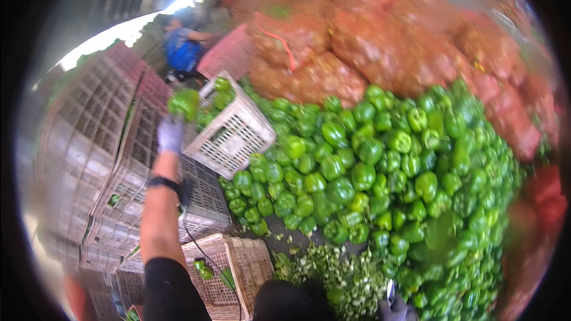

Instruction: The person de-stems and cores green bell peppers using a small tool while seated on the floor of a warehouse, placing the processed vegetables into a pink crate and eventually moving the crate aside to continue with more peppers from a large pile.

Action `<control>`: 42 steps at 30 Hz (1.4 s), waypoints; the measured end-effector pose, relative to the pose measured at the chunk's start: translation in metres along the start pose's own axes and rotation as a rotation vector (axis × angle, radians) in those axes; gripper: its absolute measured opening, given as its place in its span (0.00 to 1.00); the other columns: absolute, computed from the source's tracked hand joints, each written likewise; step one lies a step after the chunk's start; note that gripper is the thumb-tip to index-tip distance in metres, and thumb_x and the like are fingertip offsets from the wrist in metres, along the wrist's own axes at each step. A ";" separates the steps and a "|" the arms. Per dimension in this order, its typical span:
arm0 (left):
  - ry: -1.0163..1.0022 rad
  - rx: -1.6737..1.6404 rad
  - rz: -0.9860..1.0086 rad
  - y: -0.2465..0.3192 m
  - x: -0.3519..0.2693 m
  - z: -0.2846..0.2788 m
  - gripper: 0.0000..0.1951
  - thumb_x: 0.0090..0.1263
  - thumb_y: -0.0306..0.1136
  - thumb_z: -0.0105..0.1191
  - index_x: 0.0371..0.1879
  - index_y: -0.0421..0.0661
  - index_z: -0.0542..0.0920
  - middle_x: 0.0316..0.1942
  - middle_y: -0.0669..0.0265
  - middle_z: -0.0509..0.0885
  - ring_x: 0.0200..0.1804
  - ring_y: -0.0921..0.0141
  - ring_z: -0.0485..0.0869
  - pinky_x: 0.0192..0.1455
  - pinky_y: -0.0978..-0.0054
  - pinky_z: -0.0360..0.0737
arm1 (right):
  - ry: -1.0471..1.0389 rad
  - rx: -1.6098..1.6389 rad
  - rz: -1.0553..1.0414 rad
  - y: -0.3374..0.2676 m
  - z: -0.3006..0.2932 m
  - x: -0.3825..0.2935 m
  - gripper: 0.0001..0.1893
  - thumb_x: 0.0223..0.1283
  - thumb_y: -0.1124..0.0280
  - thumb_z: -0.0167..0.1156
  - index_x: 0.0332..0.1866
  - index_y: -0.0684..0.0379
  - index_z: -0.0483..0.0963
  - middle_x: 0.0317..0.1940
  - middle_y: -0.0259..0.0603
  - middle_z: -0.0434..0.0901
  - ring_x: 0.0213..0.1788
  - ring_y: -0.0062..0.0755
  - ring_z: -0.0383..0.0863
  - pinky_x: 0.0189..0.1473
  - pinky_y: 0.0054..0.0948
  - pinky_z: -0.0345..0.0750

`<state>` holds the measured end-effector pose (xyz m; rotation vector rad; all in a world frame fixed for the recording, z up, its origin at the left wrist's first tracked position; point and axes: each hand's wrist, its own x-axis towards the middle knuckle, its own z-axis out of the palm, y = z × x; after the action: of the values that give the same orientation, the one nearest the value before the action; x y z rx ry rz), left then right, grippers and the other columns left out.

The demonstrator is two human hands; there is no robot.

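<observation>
My left hand (pixel 171 133), in a pale glove, reaches out with a green bell pepper (pixel 184 104) at its fingers, beside a tilted white plastic crate (pixel 236 136). More peppers (pixel 223 93) lie inside that crate. At the bottom edge, my right hand (pixel 395 310), also gloved and partly cut off, holds a small tool with a shiny metal blade (pixel 391 292); its exact kind is unclear. Before me spreads a large heap of green bell peppers (pixel 339 165). Pepper trimmings (pixel 339 272) cover the floor near my right hand.
Stacked plastic crates (pixel 84 156) stand on the left. A lower crate (pixel 250 263) near my legs holds a few peppers. Red mesh sacks of produce (pixel 392 40) lie behind the heap. A person in blue (pixel 182 51) is beyond, near a pink crate (pixel 227 53). A cable (pixel 214 263) hangs by my arm.
</observation>
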<state>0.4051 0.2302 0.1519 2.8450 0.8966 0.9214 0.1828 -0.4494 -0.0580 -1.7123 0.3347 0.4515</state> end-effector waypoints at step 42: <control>-1.455 -0.800 0.412 0.296 -0.320 0.002 0.15 0.70 0.39 0.58 0.37 0.37 0.85 0.31 0.61 0.86 0.37 0.72 0.83 0.43 0.73 0.79 | 0.062 -0.015 -0.085 -0.063 -0.010 -0.032 0.14 0.59 0.63 0.62 0.42 0.65 0.75 0.25 0.38 0.76 0.29 0.26 0.74 0.34 0.30 0.75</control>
<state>0.3480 -0.1861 0.0355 2.0588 -0.2165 -0.7104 0.1849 -0.4481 0.0131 -1.7512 0.3029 0.3400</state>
